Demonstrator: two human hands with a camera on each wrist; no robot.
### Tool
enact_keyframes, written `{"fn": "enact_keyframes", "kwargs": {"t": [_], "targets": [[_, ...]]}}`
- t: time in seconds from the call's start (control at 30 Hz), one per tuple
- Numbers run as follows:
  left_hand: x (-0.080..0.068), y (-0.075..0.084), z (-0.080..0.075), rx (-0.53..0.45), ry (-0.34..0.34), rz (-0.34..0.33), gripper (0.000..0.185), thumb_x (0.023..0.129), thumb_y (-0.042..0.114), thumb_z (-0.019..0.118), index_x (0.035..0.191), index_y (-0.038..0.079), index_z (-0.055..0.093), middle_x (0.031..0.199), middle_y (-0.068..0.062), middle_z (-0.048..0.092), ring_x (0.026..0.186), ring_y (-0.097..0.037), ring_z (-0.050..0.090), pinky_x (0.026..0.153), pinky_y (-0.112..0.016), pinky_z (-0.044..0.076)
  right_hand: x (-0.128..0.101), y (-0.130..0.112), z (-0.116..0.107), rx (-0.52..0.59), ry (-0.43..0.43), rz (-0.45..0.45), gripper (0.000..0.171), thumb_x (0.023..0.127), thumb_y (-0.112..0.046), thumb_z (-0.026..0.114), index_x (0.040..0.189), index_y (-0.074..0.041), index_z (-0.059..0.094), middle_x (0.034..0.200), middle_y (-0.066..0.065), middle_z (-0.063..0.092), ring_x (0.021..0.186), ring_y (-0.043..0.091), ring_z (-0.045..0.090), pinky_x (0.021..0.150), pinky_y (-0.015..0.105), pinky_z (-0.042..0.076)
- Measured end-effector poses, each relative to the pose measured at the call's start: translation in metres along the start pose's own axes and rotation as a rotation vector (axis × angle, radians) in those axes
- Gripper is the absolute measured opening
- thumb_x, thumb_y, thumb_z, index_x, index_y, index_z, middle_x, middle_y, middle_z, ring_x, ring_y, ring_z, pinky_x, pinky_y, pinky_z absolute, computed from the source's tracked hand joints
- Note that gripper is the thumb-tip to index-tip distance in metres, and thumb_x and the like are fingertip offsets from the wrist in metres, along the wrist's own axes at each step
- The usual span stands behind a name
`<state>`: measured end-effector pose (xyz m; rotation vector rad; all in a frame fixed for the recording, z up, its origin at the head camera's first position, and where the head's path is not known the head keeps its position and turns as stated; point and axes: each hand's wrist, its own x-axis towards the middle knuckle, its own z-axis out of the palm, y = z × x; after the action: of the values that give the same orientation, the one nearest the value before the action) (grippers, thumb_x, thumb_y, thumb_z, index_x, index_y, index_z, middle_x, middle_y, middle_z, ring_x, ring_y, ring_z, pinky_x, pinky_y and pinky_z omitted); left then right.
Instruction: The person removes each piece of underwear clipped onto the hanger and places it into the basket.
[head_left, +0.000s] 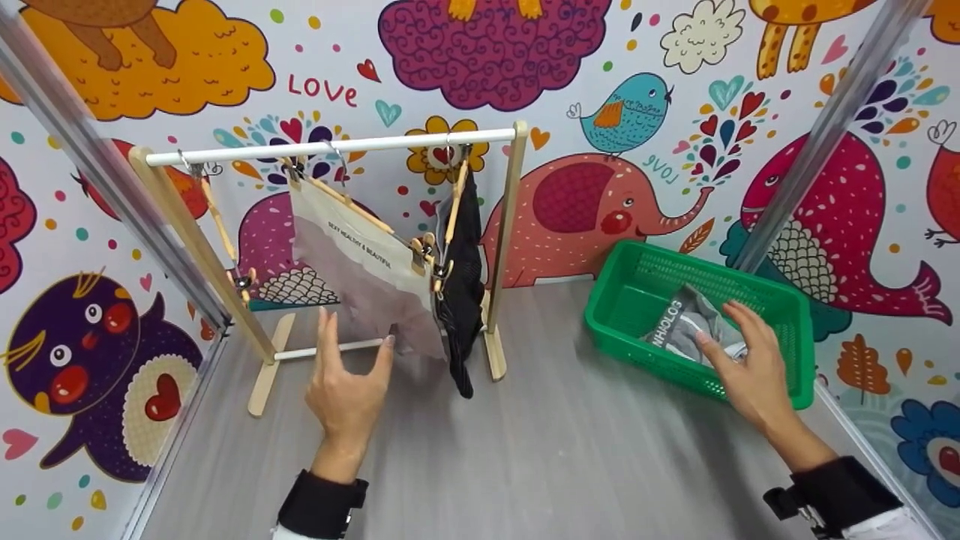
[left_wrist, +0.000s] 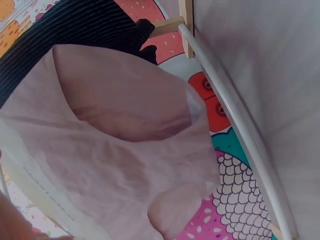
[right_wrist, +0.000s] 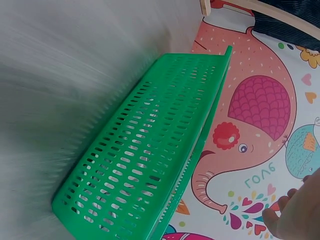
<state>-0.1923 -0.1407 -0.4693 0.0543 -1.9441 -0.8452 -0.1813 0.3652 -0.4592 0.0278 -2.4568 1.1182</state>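
My left hand (head_left: pixel 349 394) is held up in front of the drying rack, thumb and fingers spread apart with nothing between them. Just beyond it hang pale pink briefs (head_left: pixel 360 277) with a lettered cream waistband, clipped to a wooden hanger (head_left: pixel 349 201). Black ribbed briefs (head_left: pixel 471 262) hang beside them on another clip hanger (head_left: pixel 456 199). Over the front right of a green basket (head_left: pixel 802 360) is my right hand (head_left: pixel 750 371), its fingers extended and parted. Inside the basket lies crumpled grey underwear (head_left: pixel 686 326) with white lettering, partly covered by that hand in the head view.
A small wooden rack with a white top bar (head_left: pixel 247 154) stands at the back left. At its left end hangs a bare clip hanger (head_left: pixel 217 217). Cartoon-printed walls (head_left: pixel 480 52) enclose the grey floor (head_left: pixel 540 442), with metal posts (head_left: pixel 825 135) at the corners.
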Motion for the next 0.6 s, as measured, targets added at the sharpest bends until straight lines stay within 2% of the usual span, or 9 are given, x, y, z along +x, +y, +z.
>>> {"fn": "enact_keyframes", "kwargs": {"t": [0.1, 0.17, 0.3, 0.6], "targets": [[0.0, 0.007, 0.004, -0.018, -0.003, -0.015, 0.079, 0.081, 0.032, 0.087, 0.145, -0.002, 0.057, 0.156, -0.017, 0.05, 0.123, -0.044, 0.064, 0.059, -0.052, 0.055, -0.001, -0.001, 0.002, -0.001, -0.001, 0.001, 0.065, 0.103, -0.031, 0.069, 0.155, 0.0, 0.045, 0.163, 0.024, 0.035, 0.148, 0.049, 0.029, 0.111, 0.079, 0.02], [0.0, 0.013, 0.008, -0.033, -0.009, -0.027, 0.08, 0.081, 0.033, 0.088, 0.146, -0.001, 0.056, 0.159, -0.014, 0.048, 0.129, -0.041, 0.061, 0.069, -0.056, 0.057, -0.003, -0.001, 0.002, 0.001, -0.001, 0.004, 0.065, 0.103, -0.03, 0.069, 0.155, 0.0, 0.045, 0.163, 0.023, 0.036, 0.148, 0.048, 0.029, 0.111, 0.079, 0.02], [0.002, 0.022, 0.015, -0.038, -0.019, -0.042, 0.082, 0.08, 0.033, 0.09, 0.146, -0.001, 0.056, 0.16, -0.012, 0.046, 0.131, -0.038, 0.06, 0.078, -0.058, 0.057, -0.005, -0.002, 0.002, 0.01, -0.008, 0.005, 0.065, 0.103, -0.03, 0.069, 0.155, -0.001, 0.045, 0.163, 0.023, 0.036, 0.148, 0.047, 0.029, 0.111, 0.078, 0.021], [0.007, 0.033, 0.032, -0.032, -0.01, -0.034, 0.088, 0.075, 0.036, 0.094, 0.145, -0.003, 0.056, 0.157, -0.02, 0.048, 0.135, -0.041, 0.056, 0.09, -0.057, 0.056, -0.006, -0.001, 0.002, -0.001, -0.022, 0.026, 0.066, 0.102, -0.033, 0.069, 0.156, -0.002, 0.045, 0.164, 0.022, 0.035, 0.148, 0.047, 0.029, 0.111, 0.078, 0.021]]}}
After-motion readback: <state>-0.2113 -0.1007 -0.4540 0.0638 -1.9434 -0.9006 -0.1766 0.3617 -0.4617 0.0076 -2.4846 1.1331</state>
